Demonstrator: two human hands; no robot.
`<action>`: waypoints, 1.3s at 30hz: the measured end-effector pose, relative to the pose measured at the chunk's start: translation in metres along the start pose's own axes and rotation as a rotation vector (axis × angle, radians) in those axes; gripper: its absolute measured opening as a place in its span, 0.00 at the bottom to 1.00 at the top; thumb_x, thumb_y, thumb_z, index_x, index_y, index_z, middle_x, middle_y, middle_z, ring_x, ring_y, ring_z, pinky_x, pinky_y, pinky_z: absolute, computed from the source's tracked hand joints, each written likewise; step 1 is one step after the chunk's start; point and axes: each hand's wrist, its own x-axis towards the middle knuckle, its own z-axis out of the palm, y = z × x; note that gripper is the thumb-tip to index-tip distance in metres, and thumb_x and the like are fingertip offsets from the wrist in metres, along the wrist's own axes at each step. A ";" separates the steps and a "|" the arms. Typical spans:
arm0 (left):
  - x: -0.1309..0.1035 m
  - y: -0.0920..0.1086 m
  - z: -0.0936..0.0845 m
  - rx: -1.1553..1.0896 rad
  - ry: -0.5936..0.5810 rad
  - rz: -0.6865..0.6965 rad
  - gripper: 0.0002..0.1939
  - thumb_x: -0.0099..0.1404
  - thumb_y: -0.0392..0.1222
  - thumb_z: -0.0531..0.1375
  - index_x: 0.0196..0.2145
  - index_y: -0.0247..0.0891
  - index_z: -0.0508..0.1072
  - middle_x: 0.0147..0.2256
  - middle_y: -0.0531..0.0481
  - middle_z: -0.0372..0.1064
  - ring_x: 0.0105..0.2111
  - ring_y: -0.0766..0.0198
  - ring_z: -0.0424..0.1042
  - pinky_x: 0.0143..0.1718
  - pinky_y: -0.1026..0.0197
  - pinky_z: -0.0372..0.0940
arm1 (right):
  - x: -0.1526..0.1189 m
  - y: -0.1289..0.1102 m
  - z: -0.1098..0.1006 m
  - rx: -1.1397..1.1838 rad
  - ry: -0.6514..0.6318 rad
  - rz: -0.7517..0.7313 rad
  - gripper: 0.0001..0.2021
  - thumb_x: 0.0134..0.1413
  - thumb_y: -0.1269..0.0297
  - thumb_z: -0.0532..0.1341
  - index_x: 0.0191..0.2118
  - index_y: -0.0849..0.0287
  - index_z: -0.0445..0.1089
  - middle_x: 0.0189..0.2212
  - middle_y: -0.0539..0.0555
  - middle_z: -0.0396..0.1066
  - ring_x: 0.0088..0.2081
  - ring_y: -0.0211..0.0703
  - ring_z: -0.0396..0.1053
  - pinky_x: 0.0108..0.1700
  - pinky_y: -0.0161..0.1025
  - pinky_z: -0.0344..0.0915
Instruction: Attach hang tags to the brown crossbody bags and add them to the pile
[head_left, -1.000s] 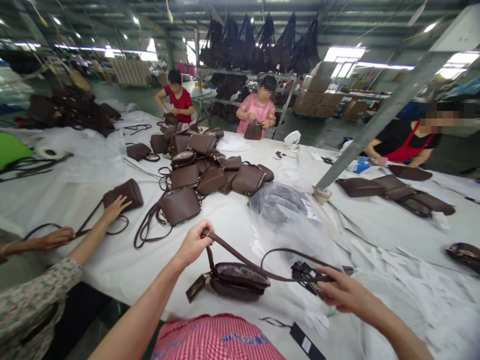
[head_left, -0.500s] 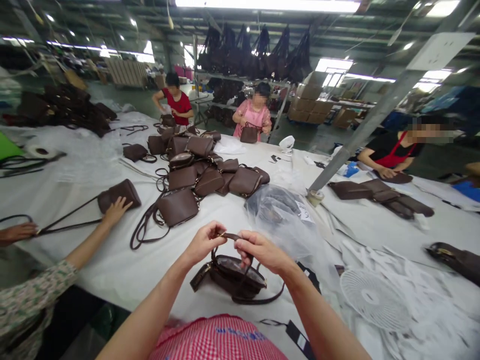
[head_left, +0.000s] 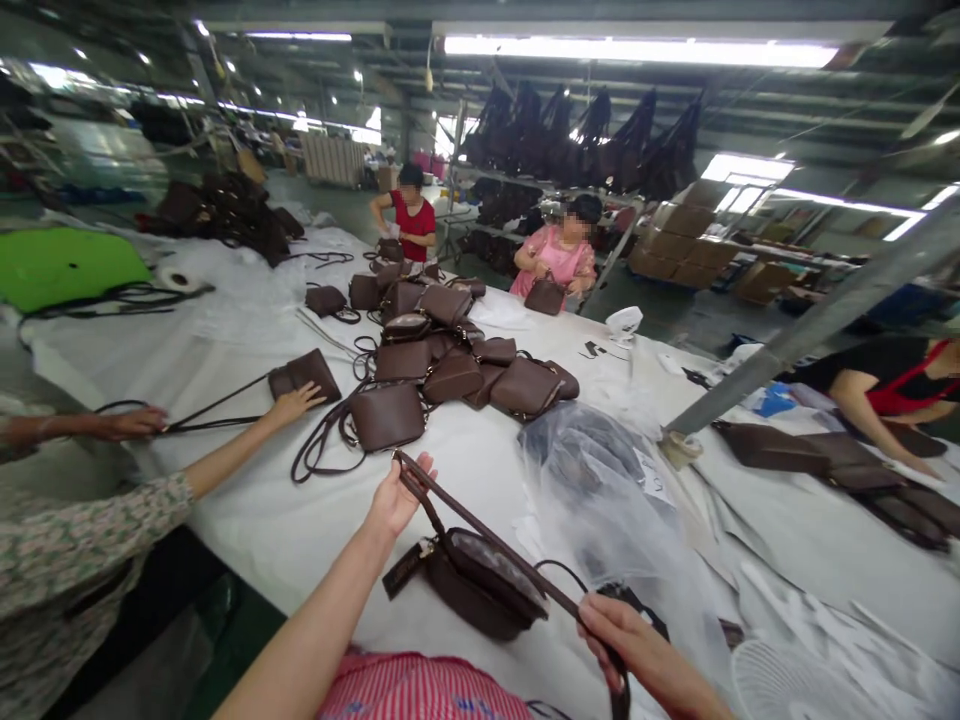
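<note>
A small dark brown bag (head_left: 484, 590) with a gaping top and a hanging tag (head_left: 405, 571) is at the table's near edge. Its long brown strap (head_left: 491, 535) is stretched diagonally above it. My left hand (head_left: 397, 495) is closed on the strap's upper end near a small metal fitting, thumb and fingers around it. Lower right, my right hand (head_left: 619, 635) grips the strap further along, and the rest of it hangs below the fingers.
Brown bags (head_left: 388, 418) are piled mid-table. A clear plastic bag (head_left: 592, 500) lies right of centre, near a slanted metal post (head_left: 795, 335). At left, a person's hand (head_left: 298, 402) rests on another bag. Other people work across the table and at right.
My hands have moved apart, the right one down and to the right, drawing the strap out straight. The view has shifted left, and the brown bag has tilted.
</note>
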 end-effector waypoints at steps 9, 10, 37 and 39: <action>-0.022 -0.029 0.039 0.453 -0.357 -0.126 0.14 0.60 0.45 0.65 0.34 0.34 0.65 0.23 0.57 0.59 0.20 0.73 0.60 0.24 0.68 0.60 | 0.031 -0.083 0.015 -0.222 -0.019 -0.131 0.20 0.53 0.45 0.55 0.24 0.58 0.61 0.14 0.43 0.57 0.16 0.31 0.54 0.21 0.31 0.51; -0.025 -0.034 0.042 0.527 -0.402 -0.158 0.15 0.59 0.46 0.65 0.33 0.34 0.65 0.25 0.54 0.63 0.22 0.71 0.63 0.26 0.66 0.61 | 0.038 -0.093 0.019 -0.234 -0.019 -0.157 0.18 0.54 0.47 0.55 0.24 0.58 0.61 0.14 0.43 0.57 0.16 0.31 0.54 0.21 0.31 0.51; -0.035 -0.069 0.036 0.415 -0.399 -0.187 0.21 0.57 0.55 0.64 0.25 0.34 0.66 0.25 0.46 0.71 0.30 0.59 0.72 0.40 0.55 0.65 | 0.088 -0.082 0.060 0.127 -0.035 -0.095 0.19 0.48 0.46 0.59 0.26 0.57 0.57 0.15 0.39 0.51 0.15 0.27 0.46 0.18 0.30 0.42; -0.030 -0.071 0.035 0.354 -0.351 -0.164 0.21 0.59 0.54 0.63 0.22 0.36 0.61 0.17 0.56 0.61 0.19 0.68 0.65 0.35 0.58 0.66 | 0.090 -0.078 0.066 0.113 -0.058 -0.083 0.18 0.50 0.46 0.57 0.26 0.57 0.57 0.14 0.39 0.51 0.15 0.28 0.46 0.18 0.30 0.42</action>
